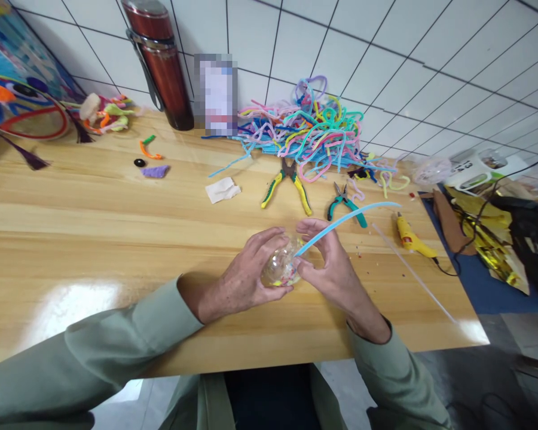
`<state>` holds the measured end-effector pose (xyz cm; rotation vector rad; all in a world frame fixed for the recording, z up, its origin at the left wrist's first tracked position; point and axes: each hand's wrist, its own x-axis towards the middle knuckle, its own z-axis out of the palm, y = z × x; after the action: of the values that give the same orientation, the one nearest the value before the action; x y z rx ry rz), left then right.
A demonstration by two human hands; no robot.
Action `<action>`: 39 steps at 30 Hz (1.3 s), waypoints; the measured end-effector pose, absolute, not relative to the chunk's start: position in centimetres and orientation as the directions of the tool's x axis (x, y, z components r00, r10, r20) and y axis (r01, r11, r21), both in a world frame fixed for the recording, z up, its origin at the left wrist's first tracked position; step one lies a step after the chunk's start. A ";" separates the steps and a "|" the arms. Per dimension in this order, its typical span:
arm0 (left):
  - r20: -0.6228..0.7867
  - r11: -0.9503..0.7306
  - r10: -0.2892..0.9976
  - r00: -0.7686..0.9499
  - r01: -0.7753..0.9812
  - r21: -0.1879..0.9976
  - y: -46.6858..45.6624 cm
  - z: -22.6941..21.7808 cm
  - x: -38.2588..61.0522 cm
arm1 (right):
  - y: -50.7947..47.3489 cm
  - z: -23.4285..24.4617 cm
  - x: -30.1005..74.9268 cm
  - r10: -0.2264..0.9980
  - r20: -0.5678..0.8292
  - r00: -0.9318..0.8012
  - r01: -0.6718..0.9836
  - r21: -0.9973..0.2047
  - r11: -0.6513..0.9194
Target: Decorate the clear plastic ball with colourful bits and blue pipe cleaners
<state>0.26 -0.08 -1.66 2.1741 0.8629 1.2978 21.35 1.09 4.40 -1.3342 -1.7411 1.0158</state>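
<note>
My left hand [244, 275] is wrapped round a clear plastic ball [281, 267] with small coloured bits inside, held just above the wooden table [94, 239]. My right hand [329, 263] pinches the end of a light blue pipe cleaner [347, 218] against the ball; the pipe cleaner runs up and to the right. Both hands sit near the table's front edge, both in pale green sleeves.
A heap of coloured pipe cleaners [311, 128] lies at the back. Yellow-handled pliers [287, 185], teal cutters [346, 203], a yellow glue gun [410, 237] and a clear stick [412, 272] lie nearby. A red flask [159, 63], paper scrap [223, 190] and craft bits stand left.
</note>
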 end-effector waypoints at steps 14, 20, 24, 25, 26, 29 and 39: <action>0.583 -0.688 0.717 0.382 0.251 0.682 -0.1 -1.3 0.2 | 1.0 4.2 21.3 0.961 -0.020 -0.274 0.284 -0.957 0.061; 0.522 -0.635 0.746 0.414 0.206 0.744 -0.8 -0.2 -0.4 | 0.6 4.5 21.1 0.965 0.009 -0.261 0.365 -0.925 0.107; 0.500 -0.603 0.768 0.400 0.187 0.776 -1.3 0.8 -0.6 | 0.4 4.8 20.9 0.965 0.025 -0.260 0.406 -0.904 0.132; 0.487 -0.586 0.779 0.394 0.183 0.789 -1.3 1.0 -0.7 | 0.3 4.8 20.8 0.965 0.030 -0.261 0.407 -0.903 0.138; 0.469 -0.563 0.795 0.385 0.179 0.807 -1.3 1.2 -0.7 | 0.3 4.9 20.7 0.964 0.036 -0.263 0.405 -0.903 0.144; 0.406 -0.482 0.843 0.353 0.157 0.862 -1.2 1.6 -0.8 | 0.2 5.0 20.6 0.961 0.048 -0.271 0.399 -0.903 0.158; 0.262 -0.321 0.906 0.333 0.136 0.937 -1.0 2.9 -0.5 | 0.6 5.6 20.9 0.940 0.009 -0.341 0.316 -0.940 0.124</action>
<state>-0.48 -1.03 2.91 1.7027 0.9418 1.0802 20.91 0.59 5.57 -1.2216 -1.7540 1.2226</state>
